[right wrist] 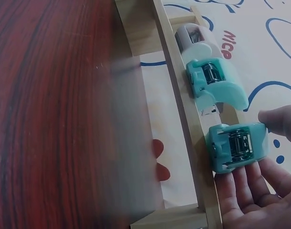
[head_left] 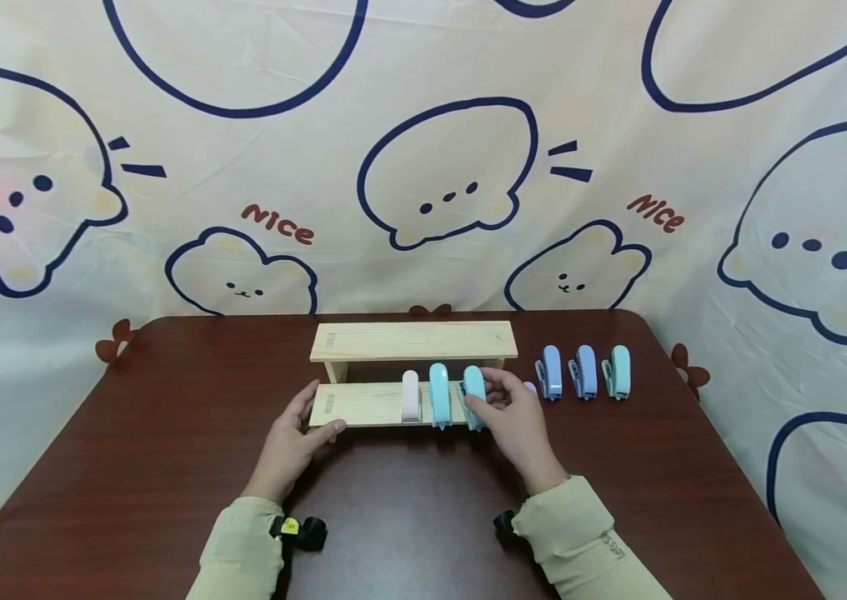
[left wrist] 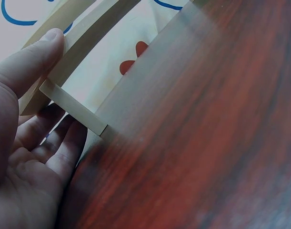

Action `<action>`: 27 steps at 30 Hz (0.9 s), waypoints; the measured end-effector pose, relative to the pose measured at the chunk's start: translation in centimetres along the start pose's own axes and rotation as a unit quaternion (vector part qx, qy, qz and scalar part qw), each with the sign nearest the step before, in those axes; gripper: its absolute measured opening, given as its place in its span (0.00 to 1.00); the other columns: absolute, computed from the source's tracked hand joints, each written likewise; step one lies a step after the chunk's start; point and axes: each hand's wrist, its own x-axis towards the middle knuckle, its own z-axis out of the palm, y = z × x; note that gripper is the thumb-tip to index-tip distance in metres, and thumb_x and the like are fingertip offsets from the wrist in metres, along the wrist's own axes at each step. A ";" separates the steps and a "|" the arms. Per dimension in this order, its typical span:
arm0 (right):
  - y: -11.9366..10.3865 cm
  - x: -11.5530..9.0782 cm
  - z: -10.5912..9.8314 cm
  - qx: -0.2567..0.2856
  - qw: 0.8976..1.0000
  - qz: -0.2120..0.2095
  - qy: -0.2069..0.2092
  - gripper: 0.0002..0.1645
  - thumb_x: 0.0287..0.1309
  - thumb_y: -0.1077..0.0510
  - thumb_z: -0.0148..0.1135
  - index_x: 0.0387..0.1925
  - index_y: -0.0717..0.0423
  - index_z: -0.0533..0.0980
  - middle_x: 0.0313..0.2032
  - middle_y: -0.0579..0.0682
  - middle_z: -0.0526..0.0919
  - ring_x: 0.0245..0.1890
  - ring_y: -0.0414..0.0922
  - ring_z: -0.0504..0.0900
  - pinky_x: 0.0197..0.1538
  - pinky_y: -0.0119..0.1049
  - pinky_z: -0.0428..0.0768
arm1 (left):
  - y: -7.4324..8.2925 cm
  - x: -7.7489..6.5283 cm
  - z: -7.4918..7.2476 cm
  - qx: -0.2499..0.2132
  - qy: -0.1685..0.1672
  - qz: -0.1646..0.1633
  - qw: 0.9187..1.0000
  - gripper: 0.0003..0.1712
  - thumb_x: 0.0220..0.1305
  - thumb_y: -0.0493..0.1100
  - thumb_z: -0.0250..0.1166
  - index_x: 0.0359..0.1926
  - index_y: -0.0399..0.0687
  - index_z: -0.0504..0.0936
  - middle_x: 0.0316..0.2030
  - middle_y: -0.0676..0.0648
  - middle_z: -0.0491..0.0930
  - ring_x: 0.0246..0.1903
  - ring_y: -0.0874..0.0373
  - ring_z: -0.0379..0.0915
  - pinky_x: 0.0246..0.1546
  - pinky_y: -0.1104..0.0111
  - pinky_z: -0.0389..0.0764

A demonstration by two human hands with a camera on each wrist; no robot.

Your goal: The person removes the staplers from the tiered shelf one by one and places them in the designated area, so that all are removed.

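Observation:
A two-tier wooden rack stands on the table, with its lower shelf (head_left: 356, 406) nearer to me. My left hand (head_left: 290, 442) grips the left end of that shelf, thumb on top and fingers beneath, as the left wrist view shows. Between thumb and fingers, my right hand (head_left: 519, 421) holds a turquoise stapler (right wrist: 238, 145) upright at the shelf's right end. To its left another turquoise stapler (head_left: 439, 396) stands on the shelf, and beside that one a white stapler (head_left: 411, 396).
Right of the rack, two blue staplers (head_left: 552, 372) and a mint-green stapler (head_left: 620, 372) stand in a row. A purple item (head_left: 530, 387) is mostly hidden behind my right hand. The rack's upper shelf (head_left: 416, 340) holds nothing. A patterned cloth (head_left: 423, 275) hangs behind the table.

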 end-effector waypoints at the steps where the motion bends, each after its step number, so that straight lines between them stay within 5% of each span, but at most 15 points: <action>1: 0.0 0.0 -0.1 -0.002 1.000 0.000 0.000 0.25 0.57 0.59 0.74 0.56 0.56 0.79 0.43 0.53 0.81 0.42 0.48 0.76 0.44 0.29 0.79 | 0.0 0.0 0.0 0.000 0.000 0.001 1.000 0.54 0.60 0.38 0.74 0.79 0.47 0.51 0.69 0.39 0.68 0.38 0.59 0.79 0.36 0.69 0.82; 27: -0.5 -0.4 -1.3 -0.001 0.999 0.039 -0.002 0.26 0.59 0.57 0.73 0.58 0.53 0.78 0.45 0.54 0.79 0.43 0.50 0.76 0.43 0.35 0.80 | -0.5 0.3 -0.1 -0.001 0.001 0.000 1.000 0.55 0.59 0.39 0.75 0.79 0.47 0.52 0.69 0.39 0.68 0.42 0.58 0.79 0.37 0.69 0.83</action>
